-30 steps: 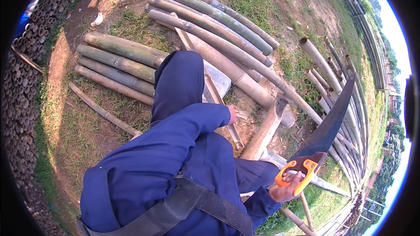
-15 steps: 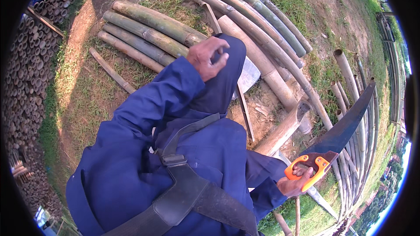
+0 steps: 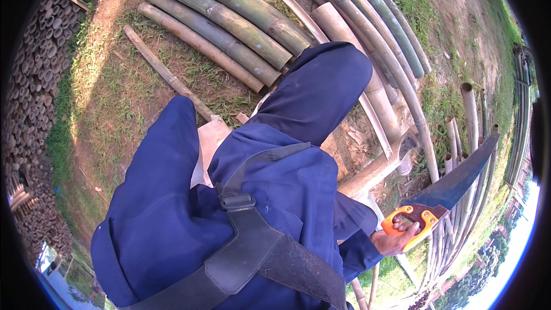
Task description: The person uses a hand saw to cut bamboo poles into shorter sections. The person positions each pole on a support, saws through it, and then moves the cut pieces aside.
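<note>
My right hand [image 3: 391, 241] is wrapped round the orange handle of a hand saw [image 3: 453, 186], whose dark blade points up and to the right, clear of the bamboo in the middle. My left arm [image 3: 166, 155] shows as a blue sleeve hanging at my left side; the hand itself is hidden behind it. Just past that sleeve lies a thin bamboo pole [image 3: 166, 72] on the ground. Beyond my raised knee a pale split bamboo strip [image 3: 376, 126] slants down toward a cut bamboo length [image 3: 370, 175] with a notched end.
Several thick bamboo lengths [image 3: 229, 20] lie side by side at the upper left. Long bamboo poles [image 3: 381, 17] curve across the upper right, and more poles [image 3: 470, 115] lie behind the saw. Stacked bamboo [image 3: 43, 97] fills the far left. Grass and wood chips cover the ground.
My left hand, bent over my knee before, has dropped back to my left side out of sight. The right hand still holds the saw; the whole view has shifted a little.
</note>
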A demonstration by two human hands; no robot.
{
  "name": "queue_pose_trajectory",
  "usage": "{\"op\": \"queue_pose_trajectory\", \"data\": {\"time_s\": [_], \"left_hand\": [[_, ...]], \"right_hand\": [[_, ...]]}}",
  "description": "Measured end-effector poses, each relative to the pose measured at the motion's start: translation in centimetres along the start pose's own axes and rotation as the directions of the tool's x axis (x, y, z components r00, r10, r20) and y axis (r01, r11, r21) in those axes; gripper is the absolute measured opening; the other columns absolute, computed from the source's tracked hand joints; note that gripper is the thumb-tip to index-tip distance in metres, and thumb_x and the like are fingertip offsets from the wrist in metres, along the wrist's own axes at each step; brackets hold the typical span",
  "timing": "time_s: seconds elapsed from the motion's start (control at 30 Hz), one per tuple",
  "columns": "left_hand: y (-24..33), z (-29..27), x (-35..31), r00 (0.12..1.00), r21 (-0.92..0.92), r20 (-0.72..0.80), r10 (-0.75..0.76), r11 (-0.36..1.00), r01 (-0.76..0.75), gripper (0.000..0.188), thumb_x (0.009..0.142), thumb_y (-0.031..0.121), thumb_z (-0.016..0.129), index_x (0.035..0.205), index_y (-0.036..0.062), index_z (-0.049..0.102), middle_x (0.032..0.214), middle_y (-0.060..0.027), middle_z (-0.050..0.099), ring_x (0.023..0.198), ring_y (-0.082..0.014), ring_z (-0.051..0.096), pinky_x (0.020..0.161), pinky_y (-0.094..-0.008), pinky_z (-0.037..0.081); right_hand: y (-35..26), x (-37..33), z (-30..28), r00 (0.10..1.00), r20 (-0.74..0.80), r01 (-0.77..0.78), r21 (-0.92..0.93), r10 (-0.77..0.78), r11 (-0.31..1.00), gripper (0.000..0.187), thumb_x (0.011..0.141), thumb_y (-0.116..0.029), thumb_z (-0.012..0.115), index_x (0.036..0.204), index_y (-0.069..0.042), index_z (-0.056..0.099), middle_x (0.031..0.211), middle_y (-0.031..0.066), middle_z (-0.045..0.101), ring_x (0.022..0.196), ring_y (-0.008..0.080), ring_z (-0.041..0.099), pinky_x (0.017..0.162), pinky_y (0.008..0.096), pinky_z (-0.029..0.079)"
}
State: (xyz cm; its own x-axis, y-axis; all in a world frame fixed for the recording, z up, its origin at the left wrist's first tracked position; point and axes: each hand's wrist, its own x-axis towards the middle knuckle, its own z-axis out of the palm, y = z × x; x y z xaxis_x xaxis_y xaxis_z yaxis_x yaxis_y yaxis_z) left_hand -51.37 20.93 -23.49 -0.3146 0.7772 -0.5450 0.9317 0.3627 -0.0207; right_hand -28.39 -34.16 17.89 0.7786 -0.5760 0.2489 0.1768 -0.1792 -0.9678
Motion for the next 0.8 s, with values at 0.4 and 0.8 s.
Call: {"op": "queue_pose_trajectory", "data": {"time_s": [0.4, 0.8], "left_hand": [[11.3, -1.2, -4.1, 0.994, -0.311, -0.091, 0.057, 0.947, -0.083, 0.07, 0.079, 0.034, 0.082, 0.136, 0.0065, 0.052, 0.122, -0.0204, 0.062, 0.108, -0.0334, 0.062, 0.096, -0.0459, 0.051], [15.6, 1.6, -10.2, 0.989, -0.345, -0.119, -0.089, 0.938, 0.043, 0.076, 0.078, 0.034, 0.083, 0.141, 0.0075, 0.048, 0.128, -0.0221, 0.057, 0.115, -0.0349, 0.058, 0.1, -0.0469, 0.048]], "right_hand": [[-1.0, -2.0, -0.9, 0.995, -0.061, -0.083, 0.001, 0.083, 0.997, 0.017, 0.099, -0.019, 0.061, 0.099, -0.002, 0.058, 0.069, 0.0004, 0.041, 0.064, 0.0124, 0.047, 0.064, 0.0279, 0.044], [-0.1, -1.8, -2.1, 0.996, -0.056, -0.065, 0.037, 0.067, 0.997, 0.023, 0.099, -0.019, 0.062, 0.111, 0.001, 0.059, 0.07, -0.0009, 0.042, 0.062, 0.0092, 0.044, 0.061, 0.0256, 0.044]]}}
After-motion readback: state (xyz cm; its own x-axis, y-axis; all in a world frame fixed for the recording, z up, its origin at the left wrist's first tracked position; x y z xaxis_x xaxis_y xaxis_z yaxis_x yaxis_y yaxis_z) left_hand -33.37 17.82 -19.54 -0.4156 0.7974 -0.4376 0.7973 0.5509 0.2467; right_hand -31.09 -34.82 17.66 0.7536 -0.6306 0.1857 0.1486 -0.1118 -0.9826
